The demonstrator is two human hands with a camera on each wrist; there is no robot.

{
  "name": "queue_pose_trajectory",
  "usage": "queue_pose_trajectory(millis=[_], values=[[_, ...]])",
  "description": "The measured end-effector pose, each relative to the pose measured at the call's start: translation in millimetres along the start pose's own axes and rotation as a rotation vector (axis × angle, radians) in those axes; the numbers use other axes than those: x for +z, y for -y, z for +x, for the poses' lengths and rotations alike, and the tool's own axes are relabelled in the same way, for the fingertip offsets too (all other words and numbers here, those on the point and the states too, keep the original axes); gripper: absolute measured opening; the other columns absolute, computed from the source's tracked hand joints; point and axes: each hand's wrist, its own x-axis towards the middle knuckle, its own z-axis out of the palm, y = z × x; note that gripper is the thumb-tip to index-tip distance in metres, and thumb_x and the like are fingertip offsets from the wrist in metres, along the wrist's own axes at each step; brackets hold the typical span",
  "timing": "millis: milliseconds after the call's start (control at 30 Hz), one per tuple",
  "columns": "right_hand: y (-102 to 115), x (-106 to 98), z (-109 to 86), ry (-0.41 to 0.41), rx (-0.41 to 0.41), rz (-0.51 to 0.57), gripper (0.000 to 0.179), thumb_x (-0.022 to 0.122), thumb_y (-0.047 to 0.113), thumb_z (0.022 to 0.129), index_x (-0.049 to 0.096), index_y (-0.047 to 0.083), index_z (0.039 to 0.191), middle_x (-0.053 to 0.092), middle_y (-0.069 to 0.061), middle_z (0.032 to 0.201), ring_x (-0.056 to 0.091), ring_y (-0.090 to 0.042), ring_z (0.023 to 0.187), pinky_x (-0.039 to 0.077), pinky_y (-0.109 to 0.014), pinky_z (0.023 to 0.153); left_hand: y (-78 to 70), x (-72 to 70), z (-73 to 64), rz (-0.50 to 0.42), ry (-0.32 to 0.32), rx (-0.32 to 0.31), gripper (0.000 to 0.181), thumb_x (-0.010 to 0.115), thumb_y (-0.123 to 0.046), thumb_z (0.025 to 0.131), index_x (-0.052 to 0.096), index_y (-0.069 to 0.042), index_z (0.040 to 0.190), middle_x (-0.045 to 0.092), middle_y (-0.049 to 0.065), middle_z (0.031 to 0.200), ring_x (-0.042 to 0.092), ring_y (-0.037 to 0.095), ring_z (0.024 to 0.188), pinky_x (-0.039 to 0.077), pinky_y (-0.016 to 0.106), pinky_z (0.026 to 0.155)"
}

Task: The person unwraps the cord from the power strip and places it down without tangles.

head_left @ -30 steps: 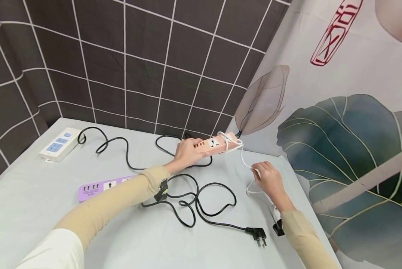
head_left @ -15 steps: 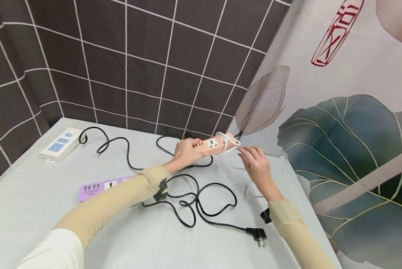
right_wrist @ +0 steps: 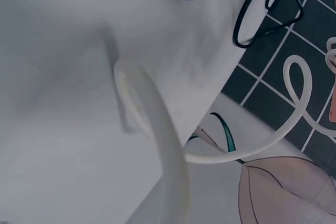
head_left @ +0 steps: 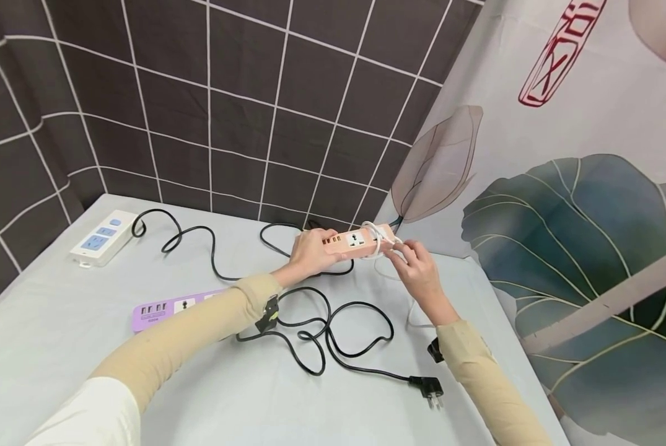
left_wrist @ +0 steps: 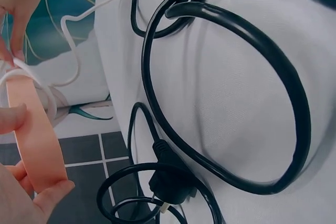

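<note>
A peach-pink power strip [head_left: 342, 244] is held by my left hand [head_left: 308, 253], which grips its left end above the table. White cord [head_left: 375, 233] is wound round the strip's right end. There my right hand [head_left: 419, 275] pinches the cord close against the strip. From the left wrist view, the strip's plain side [left_wrist: 38, 129] shows, with left-hand fingers on both edges. The loose white cord [right_wrist: 170, 156] hangs in loops in the right wrist view, where the hand itself is out of sight.
A purple power strip [head_left: 154, 316] lies partly behind my left forearm. A white power strip with blue sockets [head_left: 104, 243] rests at the far left. Black cord [head_left: 360, 355] coils across the middle, ending in a plug [head_left: 429, 388]. Another black plug [head_left: 435, 350] sits beside my right sleeve.
My right hand has moved left and up from the loose cord to the strip's right end, drawing the white cord with it. My left hand keeps its grip nearly still.
</note>
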Motion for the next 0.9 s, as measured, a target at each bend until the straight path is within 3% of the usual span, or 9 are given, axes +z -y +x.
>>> queue_pose_trajectory(millis=[100, 233, 333, 467, 600, 900], values=[[-2, -1, -2.5, 0.011, -0.054, 0.026, 0.007, 0.066, -0.003, 0.083, 0.072, 0.001, 0.084, 0.067, -0.011, 0.085, 0.059, -0.029, 0.078, 0.053, -0.037, 0.065, -0.5, 0.8, 0.8, 0.000, 0.001, -0.011, 0.055, 0.080, -0.037, 0.073, 0.068, -0.012, 0.121, 0.071, 0.009, 0.109, 0.061, 0.021, 0.083, 0.043, 0.030, 0.069], [-5, -4, -10.5, 0.085, -0.112, 0.117, 0.022, 0.050, -0.004, 0.094, 0.069, 0.000, 0.084, 0.070, -0.010, 0.086, 0.064, -0.026, 0.081, 0.055, -0.034, 0.071, -1.8, 2.0, 0.2, -0.010, 0.005, -0.026, 0.057, 0.080, -0.035, 0.073, 0.066, -0.010, 0.122, 0.070, 0.010, 0.112, 0.061, 0.023, 0.086, 0.043, 0.031, 0.071], [-9, -8, -20.3, 0.159, -0.099, 0.221, 0.026, 0.044, -0.003, 0.098, 0.066, 0.000, 0.085, 0.070, -0.009, 0.085, 0.065, -0.024, 0.081, 0.055, -0.032, 0.073, -3.3, 2.9, -1.3, -0.020, 0.021, -0.014, 0.057, 0.080, -0.034, 0.074, 0.066, -0.009, 0.123, 0.070, 0.010, 0.113, 0.061, 0.023, 0.086, 0.042, 0.030, 0.071], [-14, -14, -34.7, 0.218, 0.029, 0.317, 0.011, 0.061, -0.008, 0.087, 0.065, 0.002, 0.082, 0.068, -0.008, 0.083, 0.063, -0.022, 0.078, 0.055, -0.032, 0.067, -5.2, 4.9, -1.9, -0.024, 0.039, 0.009, 0.057, 0.080, -0.034, 0.074, 0.066, -0.009, 0.123, 0.071, 0.010, 0.112, 0.060, 0.021, 0.084, 0.041, 0.027, 0.068], [-20, -16, -45.0, 0.232, 0.196, 0.299, 0.017, 0.072, -0.012, 0.074, 0.066, 0.003, 0.078, 0.067, -0.008, 0.078, 0.062, -0.023, 0.074, 0.053, -0.033, 0.064, -6.3, 6.7, -0.7, -0.017, 0.047, 0.023, 0.057, 0.080, -0.034, 0.073, 0.066, -0.010, 0.123, 0.071, 0.009, 0.113, 0.060, 0.020, 0.085, 0.041, 0.028, 0.071], [-28, -16, -47.9, 0.254, 0.395, 0.163, 0.020, 0.065, -0.018, 0.070, 0.064, 0.002, 0.074, 0.063, -0.010, 0.074, 0.058, -0.027, 0.069, 0.049, -0.039, 0.055, -10.0, 6.4, -0.7, 0.020, 0.123, 0.095, 0.059, 0.080, -0.035, 0.073, 0.065, -0.011, 0.125, 0.066, 0.007, 0.125, 0.063, 0.023, 0.098, 0.044, 0.033, 0.080]])
